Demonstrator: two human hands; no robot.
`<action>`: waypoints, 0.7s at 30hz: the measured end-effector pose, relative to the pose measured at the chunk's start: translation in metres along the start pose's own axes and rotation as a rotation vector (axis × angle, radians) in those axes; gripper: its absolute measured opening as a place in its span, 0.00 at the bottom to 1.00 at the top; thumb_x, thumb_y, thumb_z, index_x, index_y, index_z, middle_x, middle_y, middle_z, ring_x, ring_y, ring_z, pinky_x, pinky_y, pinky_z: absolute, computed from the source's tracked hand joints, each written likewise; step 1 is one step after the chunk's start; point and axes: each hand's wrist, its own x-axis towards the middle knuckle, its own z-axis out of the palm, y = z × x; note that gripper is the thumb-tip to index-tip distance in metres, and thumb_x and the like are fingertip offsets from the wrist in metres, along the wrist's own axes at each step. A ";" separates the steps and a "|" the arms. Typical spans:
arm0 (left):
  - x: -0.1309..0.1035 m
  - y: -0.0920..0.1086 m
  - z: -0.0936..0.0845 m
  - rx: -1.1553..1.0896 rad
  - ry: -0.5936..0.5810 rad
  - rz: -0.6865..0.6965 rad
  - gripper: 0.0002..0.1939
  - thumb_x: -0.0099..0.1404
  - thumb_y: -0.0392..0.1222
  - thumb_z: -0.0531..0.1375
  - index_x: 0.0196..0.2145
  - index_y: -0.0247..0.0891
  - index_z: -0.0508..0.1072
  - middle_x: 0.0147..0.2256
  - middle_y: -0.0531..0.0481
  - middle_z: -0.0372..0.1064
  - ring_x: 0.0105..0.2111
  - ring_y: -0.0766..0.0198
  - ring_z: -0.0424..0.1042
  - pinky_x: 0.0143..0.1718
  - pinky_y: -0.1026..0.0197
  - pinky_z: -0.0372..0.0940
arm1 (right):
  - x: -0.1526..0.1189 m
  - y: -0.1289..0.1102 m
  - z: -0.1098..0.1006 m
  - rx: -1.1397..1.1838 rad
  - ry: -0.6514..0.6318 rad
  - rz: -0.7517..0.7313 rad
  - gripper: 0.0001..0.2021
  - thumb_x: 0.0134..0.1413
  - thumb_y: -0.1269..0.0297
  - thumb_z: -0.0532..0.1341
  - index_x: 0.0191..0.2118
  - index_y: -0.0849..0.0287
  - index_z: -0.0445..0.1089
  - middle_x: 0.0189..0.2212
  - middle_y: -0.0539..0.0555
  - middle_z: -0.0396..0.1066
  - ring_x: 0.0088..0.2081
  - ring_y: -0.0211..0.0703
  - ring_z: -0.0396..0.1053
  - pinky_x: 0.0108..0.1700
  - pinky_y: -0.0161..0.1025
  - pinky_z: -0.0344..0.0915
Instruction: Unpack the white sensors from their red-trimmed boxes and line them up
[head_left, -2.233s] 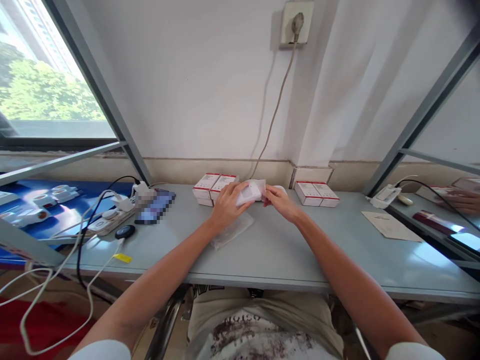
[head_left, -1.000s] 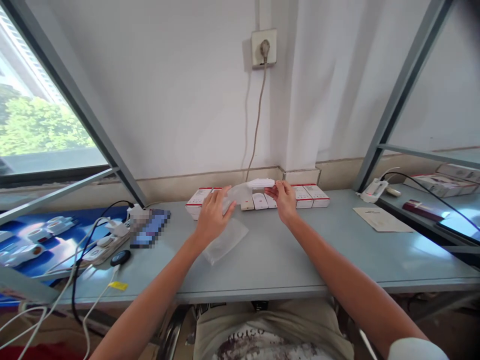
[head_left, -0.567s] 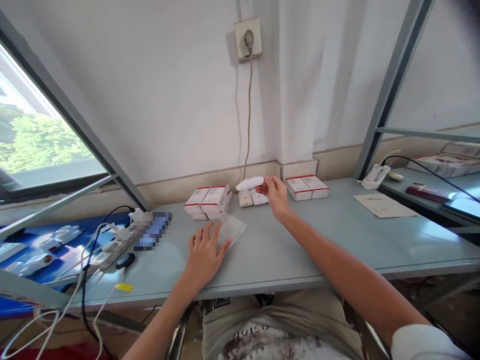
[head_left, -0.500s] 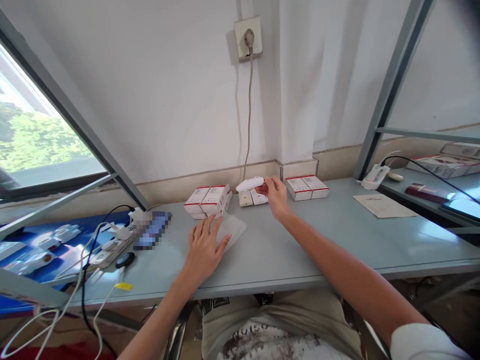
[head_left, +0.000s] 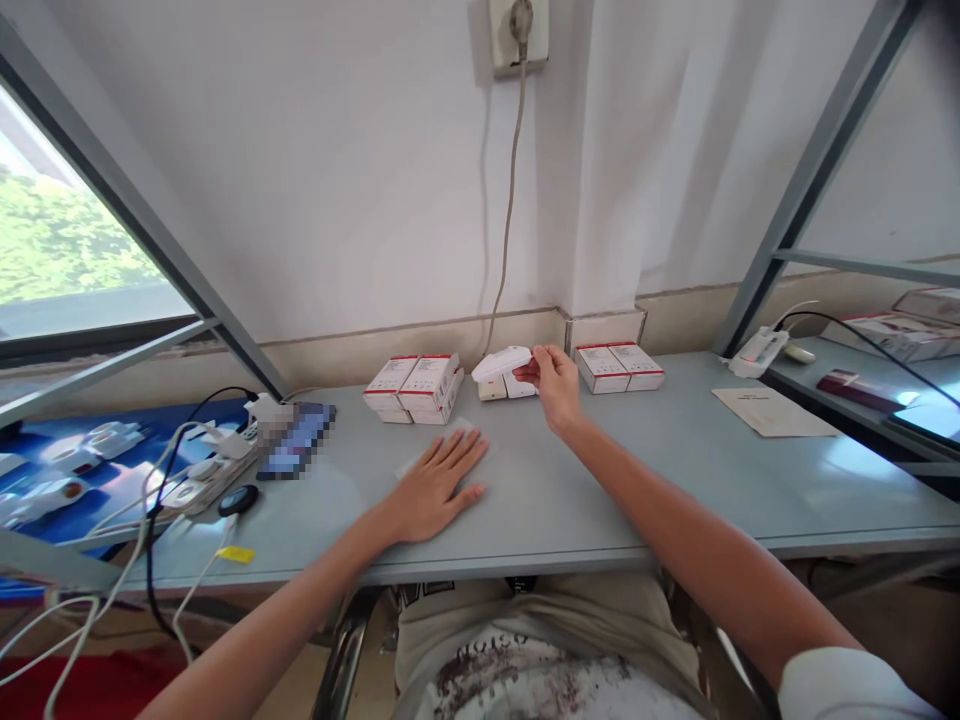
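Note:
My left hand (head_left: 439,487) lies flat on the grey table, fingers spread, over a thin translucent sheet or bag (head_left: 469,428) that is mostly hidden beneath it. Between the fingertips of my right hand (head_left: 553,383) is a flat white object with rounded edges (head_left: 501,363), held up near the wall; its exact kind is unclear. Just below and behind it, small white boxes (head_left: 491,388) sit on the table, partly covered. To their left stands a stack of white boxes with red edges (head_left: 409,385). Two similar red-edged boxes (head_left: 619,367) sit to the right of my right hand.
At left are a phone (head_left: 298,440), a round black puck on a cable (head_left: 238,500), a power strip (head_left: 199,480) and loose cables. A paper sheet (head_left: 772,412) and a white power strip (head_left: 754,352) lie at right. Metal frame posts rise on both sides.
My left hand has slid right and flattened over the translucent sheet. My right hand still holds the white object, now showing its smooth face more. The view has shifted slightly downward.

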 end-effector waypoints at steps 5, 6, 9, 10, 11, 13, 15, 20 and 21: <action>0.001 0.004 0.003 -0.026 -0.042 0.001 0.36 0.82 0.64 0.47 0.80 0.53 0.46 0.79 0.48 0.43 0.79 0.49 0.44 0.78 0.39 0.45 | -0.001 -0.001 0.001 -0.028 -0.003 -0.002 0.24 0.56 0.39 0.69 0.29 0.54 0.65 0.26 0.47 0.66 0.30 0.41 0.75 0.37 0.42 0.79; 0.001 0.004 0.003 -0.025 -0.028 0.002 0.36 0.82 0.64 0.47 0.80 0.53 0.47 0.78 0.48 0.44 0.79 0.49 0.45 0.77 0.39 0.46 | -0.001 -0.001 0.002 -0.028 -0.003 0.001 0.24 0.56 0.39 0.70 0.29 0.54 0.65 0.26 0.47 0.66 0.29 0.41 0.75 0.37 0.42 0.79; -0.001 0.002 -0.001 -0.035 0.011 0.018 0.35 0.82 0.62 0.49 0.79 0.53 0.50 0.78 0.47 0.49 0.78 0.50 0.48 0.77 0.41 0.49 | -0.001 -0.001 0.002 -0.026 0.000 0.004 0.24 0.54 0.38 0.70 0.29 0.54 0.65 0.24 0.46 0.65 0.28 0.40 0.74 0.36 0.42 0.79; 0.000 0.001 -0.003 -0.050 0.035 0.021 0.34 0.82 0.62 0.50 0.79 0.52 0.53 0.77 0.47 0.50 0.78 0.51 0.50 0.76 0.42 0.51 | -0.001 -0.001 0.002 -0.030 0.004 0.004 0.24 0.54 0.38 0.70 0.29 0.54 0.66 0.24 0.46 0.66 0.28 0.41 0.74 0.36 0.43 0.79; 0.002 0.001 -0.007 -0.070 0.080 0.019 0.32 0.82 0.61 0.51 0.77 0.52 0.56 0.77 0.46 0.52 0.77 0.51 0.53 0.76 0.43 0.54 | -0.001 -0.002 0.002 -0.036 0.014 0.005 0.24 0.55 0.39 0.70 0.29 0.54 0.67 0.24 0.46 0.67 0.28 0.41 0.74 0.36 0.43 0.80; 0.008 0.003 -0.017 -0.119 0.259 -0.010 0.28 0.82 0.59 0.52 0.73 0.50 0.65 0.74 0.45 0.58 0.73 0.51 0.60 0.73 0.45 0.59 | -0.003 -0.003 0.002 -0.053 0.041 0.003 0.22 0.56 0.40 0.70 0.29 0.54 0.68 0.24 0.47 0.68 0.28 0.42 0.75 0.36 0.45 0.80; 0.021 0.007 -0.030 -0.160 0.519 -0.065 0.23 0.81 0.56 0.53 0.67 0.48 0.70 0.68 0.43 0.66 0.69 0.51 0.65 0.71 0.44 0.62 | -0.005 -0.005 0.002 -0.064 0.054 -0.010 0.21 0.57 0.41 0.69 0.29 0.54 0.69 0.24 0.47 0.69 0.27 0.43 0.75 0.36 0.45 0.80; 0.064 0.005 -0.047 -0.207 0.645 -0.118 0.29 0.79 0.58 0.57 0.70 0.45 0.62 0.67 0.40 0.64 0.68 0.48 0.64 0.66 0.43 0.66 | -0.011 -0.006 0.006 -0.111 -0.027 -0.055 0.21 0.58 0.40 0.67 0.32 0.54 0.71 0.24 0.48 0.71 0.27 0.44 0.74 0.36 0.46 0.79; 0.071 0.000 -0.047 -0.219 0.613 -0.112 0.29 0.80 0.58 0.56 0.71 0.44 0.61 0.67 0.39 0.65 0.66 0.48 0.67 0.65 0.43 0.67 | -0.013 -0.006 0.007 -0.125 -0.046 -0.055 0.21 0.58 0.39 0.67 0.32 0.53 0.72 0.25 0.48 0.71 0.28 0.44 0.74 0.36 0.46 0.79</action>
